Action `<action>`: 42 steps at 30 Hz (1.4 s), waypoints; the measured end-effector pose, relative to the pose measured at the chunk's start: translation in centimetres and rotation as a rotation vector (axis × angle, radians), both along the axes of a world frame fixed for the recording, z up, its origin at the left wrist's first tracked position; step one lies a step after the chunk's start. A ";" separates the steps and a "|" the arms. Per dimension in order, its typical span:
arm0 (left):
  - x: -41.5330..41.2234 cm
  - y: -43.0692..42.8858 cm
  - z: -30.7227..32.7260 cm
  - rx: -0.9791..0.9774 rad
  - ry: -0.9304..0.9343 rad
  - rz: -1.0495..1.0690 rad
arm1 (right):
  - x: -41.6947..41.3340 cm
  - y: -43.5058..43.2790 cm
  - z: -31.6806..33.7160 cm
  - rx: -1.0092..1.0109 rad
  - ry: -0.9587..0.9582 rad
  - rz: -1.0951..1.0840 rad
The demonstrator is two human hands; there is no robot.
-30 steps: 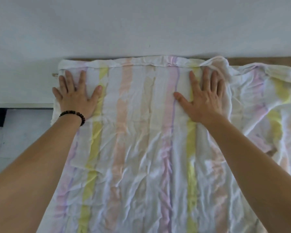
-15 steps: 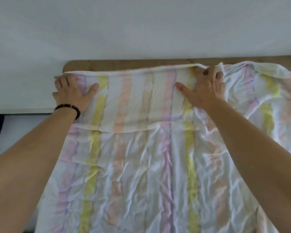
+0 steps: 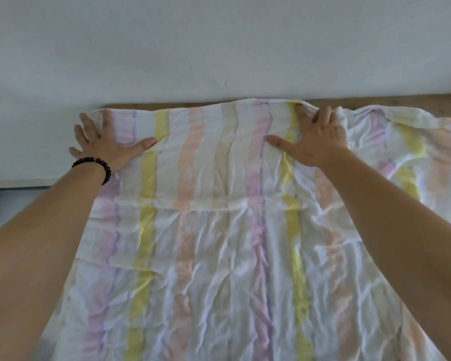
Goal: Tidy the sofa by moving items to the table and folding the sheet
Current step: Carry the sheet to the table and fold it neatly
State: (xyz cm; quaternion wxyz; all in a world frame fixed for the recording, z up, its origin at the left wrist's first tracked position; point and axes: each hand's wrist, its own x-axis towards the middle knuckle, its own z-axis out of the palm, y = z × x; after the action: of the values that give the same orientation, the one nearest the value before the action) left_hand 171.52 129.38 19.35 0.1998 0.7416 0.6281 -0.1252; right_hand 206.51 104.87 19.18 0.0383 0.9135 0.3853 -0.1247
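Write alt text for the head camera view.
Two hands work the far edge of a pastel-striped sheet spread flat: the left hand presses it with straight fingers, the right hand curls its fingers into the edge. A bead bracelet circles the left wrist; a white wall stands behind.

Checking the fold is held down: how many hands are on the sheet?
2. The left hand lies flat on the far left corner of the sheet; the right hand is at the far edge, right of middle, fingers curled into the fabric. Neither is hidden.

Crinkled matt cloth sheet (image 3: pixel 219 256); wood board (image 3: pixel 167 106).
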 end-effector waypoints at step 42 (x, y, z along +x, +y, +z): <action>38.5 -24.2 -3.4 0.419 -0.144 -0.728 | 23.7 -19.2 -0.3 0.317 0.008 -0.007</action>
State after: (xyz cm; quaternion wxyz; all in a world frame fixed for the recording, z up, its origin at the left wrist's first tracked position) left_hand 209.98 105.20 15.96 0.0308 0.9463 0.3218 -0.0052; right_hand 230.24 85.62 18.84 -0.1081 0.9089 0.3973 -0.0662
